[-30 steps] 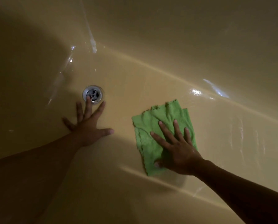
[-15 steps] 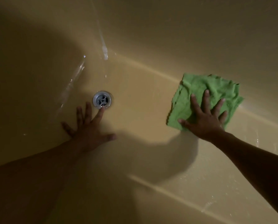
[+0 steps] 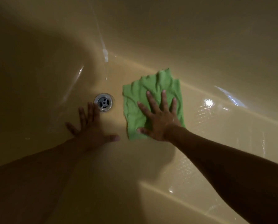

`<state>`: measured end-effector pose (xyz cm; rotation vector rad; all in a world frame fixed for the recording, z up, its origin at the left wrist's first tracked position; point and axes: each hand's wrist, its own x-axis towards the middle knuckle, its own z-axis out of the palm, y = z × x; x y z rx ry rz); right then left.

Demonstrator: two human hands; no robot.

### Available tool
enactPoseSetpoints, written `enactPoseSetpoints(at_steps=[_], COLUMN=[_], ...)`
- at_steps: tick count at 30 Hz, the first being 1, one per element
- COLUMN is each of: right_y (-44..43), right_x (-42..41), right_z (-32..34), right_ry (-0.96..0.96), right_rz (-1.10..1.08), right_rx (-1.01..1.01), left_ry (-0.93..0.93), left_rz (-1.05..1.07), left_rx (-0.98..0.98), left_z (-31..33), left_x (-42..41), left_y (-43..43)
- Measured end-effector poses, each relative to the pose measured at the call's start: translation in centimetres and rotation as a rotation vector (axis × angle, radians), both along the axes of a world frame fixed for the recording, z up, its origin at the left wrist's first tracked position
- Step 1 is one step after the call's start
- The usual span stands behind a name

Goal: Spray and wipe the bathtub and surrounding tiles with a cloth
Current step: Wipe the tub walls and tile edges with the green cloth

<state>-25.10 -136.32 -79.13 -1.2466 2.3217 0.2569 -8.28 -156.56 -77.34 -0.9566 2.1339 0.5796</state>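
I look down into a cream-yellow bathtub (image 3: 199, 143). A green cloth (image 3: 144, 92) lies flat on the tub floor just right of the metal drain. My right hand (image 3: 159, 118) presses on the cloth with straight, spread fingers. My left hand (image 3: 91, 128) rests flat on the bare tub floor, fingers spread, its fingertips close to the drain's rim. The lower right part of the cloth is hidden under my right hand.
The round metal drain (image 3: 103, 102) sits between the two hands. The tub's walls rise at the left and the back. Wet, shiny patches (image 3: 209, 102) glint on the floor to the right. The lower left is in deep shadow.
My right hand has slid the cloth from the far right wall-floor bend back left, beside the drain. My left hand has stayed planted by the drain.
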Motion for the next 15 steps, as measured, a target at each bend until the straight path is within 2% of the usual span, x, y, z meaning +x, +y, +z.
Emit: enactPoseSetpoints(at_steps=[3, 6, 11, 15], right_y=[2.9, 6.8, 10.6, 9.5], right_x=[2.1, 3.7, 3.3, 1.5], right_z=[0.3, 0.7, 1.8, 1.1], right_ry=[-0.07, -0.106, -0.111, -0.02], right_rz=[0.113, 0.102, -0.018, -0.247], right_rx=[-0.004, -0.008, 0.052, 0.018], left_ry=[-0.015, -0.024, -0.02, 0.005], left_rz=[-0.033, -0.078, -0.172, -0.199], left_rx=[0.02, 0.024, -0.003, -0.047], left_z=[0.1, 0.1, -0.2, -0.9], left_x=[-0.2, -0.5, -0.6, -0.9], left_y=[-0.5, -1.3, -3.4, -4.3])
